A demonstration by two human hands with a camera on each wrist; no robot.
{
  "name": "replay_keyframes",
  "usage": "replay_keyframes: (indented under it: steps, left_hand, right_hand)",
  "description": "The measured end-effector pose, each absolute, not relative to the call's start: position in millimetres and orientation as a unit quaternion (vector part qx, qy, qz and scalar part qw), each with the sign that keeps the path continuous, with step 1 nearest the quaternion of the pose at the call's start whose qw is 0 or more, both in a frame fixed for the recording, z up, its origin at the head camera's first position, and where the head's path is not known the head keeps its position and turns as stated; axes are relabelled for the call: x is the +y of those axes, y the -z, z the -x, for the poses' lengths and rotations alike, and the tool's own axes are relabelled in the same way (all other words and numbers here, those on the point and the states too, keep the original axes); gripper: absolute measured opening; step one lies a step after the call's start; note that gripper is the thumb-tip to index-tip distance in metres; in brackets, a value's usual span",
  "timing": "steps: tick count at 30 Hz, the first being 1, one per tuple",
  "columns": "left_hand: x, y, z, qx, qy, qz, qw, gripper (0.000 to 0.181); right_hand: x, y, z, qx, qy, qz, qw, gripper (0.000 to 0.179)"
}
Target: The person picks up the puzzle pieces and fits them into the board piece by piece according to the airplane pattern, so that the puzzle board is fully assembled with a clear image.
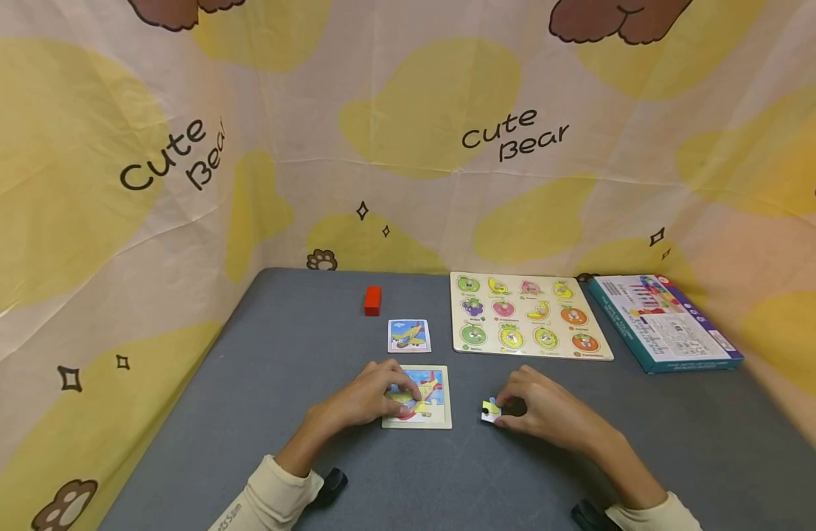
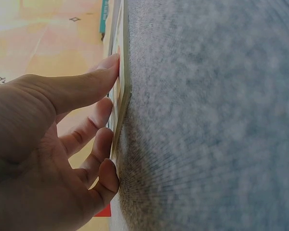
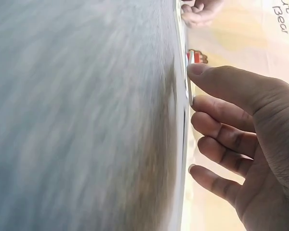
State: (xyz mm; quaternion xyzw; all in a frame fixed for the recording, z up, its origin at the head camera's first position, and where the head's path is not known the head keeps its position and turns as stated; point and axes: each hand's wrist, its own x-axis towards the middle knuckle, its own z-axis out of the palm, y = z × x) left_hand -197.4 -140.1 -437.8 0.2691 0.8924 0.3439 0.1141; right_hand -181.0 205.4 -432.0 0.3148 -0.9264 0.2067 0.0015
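My left hand [image 1: 368, 394] rests on a small square jigsaw puzzle [image 1: 441, 418] with a pale frame and a picture of an aeroplane. Its thumb and bent fingertips touch the puzzle's face and hide part of the picture. Seen from the left wrist, thumb and fingers are spread apart along the thin puzzle board [image 2: 124, 91]. To the right, my right hand [image 1: 547, 409] pinches a small jigsaw piece [image 1: 490, 411] between thumb and index finger, low over the table. From the right wrist, this piece [image 3: 190, 89] shows edge-on, the other fingers loosely bent.
An aeroplane picture card [image 1: 409, 336] lies just behind the puzzle, with a red block [image 1: 372, 301] beyond it. Back right are a fruit board [image 1: 527, 321] and a flat box [image 1: 666, 324]. Patterned cloth [image 1: 408, 110] surrounds the grey table [image 1: 262, 354].
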Motion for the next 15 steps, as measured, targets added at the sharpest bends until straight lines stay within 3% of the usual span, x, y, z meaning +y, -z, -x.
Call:
replay_keyframes:
  steps: [15]
  left_hand:
    - [-142,437,197,0.895,-0.34,-0.265,0.119,0.021]
  right_hand:
    - [155,432,197,-0.913,-0.199,-0.356,-0.026,0.02]
